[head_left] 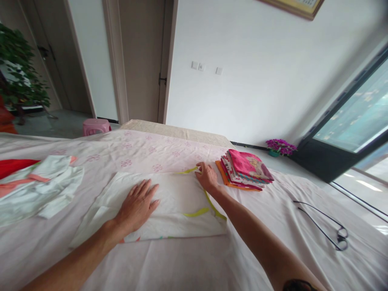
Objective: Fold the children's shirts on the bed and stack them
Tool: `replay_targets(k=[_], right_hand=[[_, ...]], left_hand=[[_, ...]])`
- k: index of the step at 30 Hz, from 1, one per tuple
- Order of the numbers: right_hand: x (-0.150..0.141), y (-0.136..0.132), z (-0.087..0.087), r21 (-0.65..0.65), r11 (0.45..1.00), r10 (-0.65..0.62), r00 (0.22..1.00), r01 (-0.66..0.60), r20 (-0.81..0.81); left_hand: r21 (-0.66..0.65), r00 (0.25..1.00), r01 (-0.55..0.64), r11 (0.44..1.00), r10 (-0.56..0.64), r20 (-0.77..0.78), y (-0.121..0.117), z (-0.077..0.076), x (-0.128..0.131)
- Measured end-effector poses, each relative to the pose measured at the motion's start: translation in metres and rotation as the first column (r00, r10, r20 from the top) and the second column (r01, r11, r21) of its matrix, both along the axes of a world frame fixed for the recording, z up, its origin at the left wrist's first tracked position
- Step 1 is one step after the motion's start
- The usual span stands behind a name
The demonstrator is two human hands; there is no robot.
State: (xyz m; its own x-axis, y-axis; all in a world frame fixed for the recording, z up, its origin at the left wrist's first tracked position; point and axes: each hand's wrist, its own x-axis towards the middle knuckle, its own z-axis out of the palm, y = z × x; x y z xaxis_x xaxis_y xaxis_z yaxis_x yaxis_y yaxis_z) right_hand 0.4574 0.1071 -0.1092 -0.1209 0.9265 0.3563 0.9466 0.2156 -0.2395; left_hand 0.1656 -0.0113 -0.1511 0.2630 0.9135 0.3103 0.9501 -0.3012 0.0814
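A white shirt (178, 190) with lime-green trim lies folded lengthwise on the sheet in front of me, bits of coloured print showing along its near edge. My left hand (138, 207) rests flat on its left half, fingers stretched out and slightly apart. At the shirt's far right corner, by the trim, my right hand (207, 176) has its fingers curled and pinched on the edge. Just right of that hand sits a stack of folded clothes (245, 169), a bright pink printed piece on top and orange at the bottom.
Loose white, red and coral clothes (45, 190) lie at the left on the pale pink sheet (169, 266). Eyeglasses (341, 236) with dark temples rest at the right. Beyond the bed are a pink stool (97, 126), purple flowers (280, 146) and a leafy plant (18, 68).
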Motion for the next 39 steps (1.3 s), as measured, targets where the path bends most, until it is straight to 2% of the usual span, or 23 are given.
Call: replay_targets(k=[3, 6, 10, 14, 18, 22, 24, 26, 28, 31, 36, 39], right_hand=[[-0.003, 0.0, 0.002, 0.059, 0.998, 0.03, 0.997, -0.034, 0.073], [-0.005, -0.004, 0.002, 0.097, 0.986, 0.117, 0.976, -0.137, 0.182], [-0.006, -0.014, 0.004, 0.034, 0.958, 0.265, 0.923, -0.285, 0.28], [-0.002, -0.024, 0.009, -0.002, 0.937, 0.33, 0.886, -0.348, 0.327], [0.002, -0.027, 0.012, -0.034, 0.953, 0.293, 0.893, -0.3, 0.342], [0.003, -0.019, 0.011, -0.077, 0.976, 0.219, 0.943, -0.206, 0.253], [0.003, -0.014, 0.012, -0.113, 0.979, 0.188, 0.964, -0.169, 0.189], [0.003, -0.008, 0.014, -0.147, 0.978, 0.171, 0.974, -0.15, 0.148], [0.003, -0.002, 0.017, -0.164, 0.973, 0.187, 0.971, -0.162, 0.149], [0.002, 0.007, 0.021, -0.199, 0.959, 0.242, 0.951, -0.204, 0.192], [-0.004, 0.019, 0.03, -0.309, 0.923, 0.312, 0.916, -0.23, 0.25], [-0.008, 0.015, 0.035, -0.3, 0.927, 0.312, 0.905, -0.224, 0.288]], left_hand=[[0.016, 1.0, 0.001, 1.0, -0.001, -0.002, 0.0, 0.0, 0.0], [0.014, 1.0, -0.002, 1.0, 0.002, 0.0, 0.0, -0.001, -0.001], [0.028, 1.0, -0.009, 1.0, 0.008, 0.011, 0.0, -0.001, 0.0], [0.038, 1.0, -0.007, 0.999, 0.006, 0.017, -0.001, -0.001, 0.001], [0.027, 0.998, 0.015, 1.0, -0.016, 0.058, 0.0, -0.001, -0.001], [-0.034, 0.97, 0.064, 0.997, -0.055, 0.237, 0.011, 0.006, -0.016], [-0.092, 0.938, 0.009, 0.996, 0.024, 0.347, 0.021, 0.014, -0.03], [-0.13, 0.912, -0.094, 0.987, 0.138, 0.387, 0.034, 0.023, -0.046], [-0.134, 0.914, -0.185, 0.973, 0.221, 0.341, 0.047, 0.03, -0.062], [-0.134, 0.937, -0.26, 0.956, 0.284, 0.206, 0.067, 0.035, -0.081], [-0.244, 0.952, -0.25, 0.937, 0.284, 0.114, 0.091, 0.037, -0.091], [-0.289, 0.955, -0.232, 0.929, 0.274, 0.113, 0.094, 0.041, -0.091]])
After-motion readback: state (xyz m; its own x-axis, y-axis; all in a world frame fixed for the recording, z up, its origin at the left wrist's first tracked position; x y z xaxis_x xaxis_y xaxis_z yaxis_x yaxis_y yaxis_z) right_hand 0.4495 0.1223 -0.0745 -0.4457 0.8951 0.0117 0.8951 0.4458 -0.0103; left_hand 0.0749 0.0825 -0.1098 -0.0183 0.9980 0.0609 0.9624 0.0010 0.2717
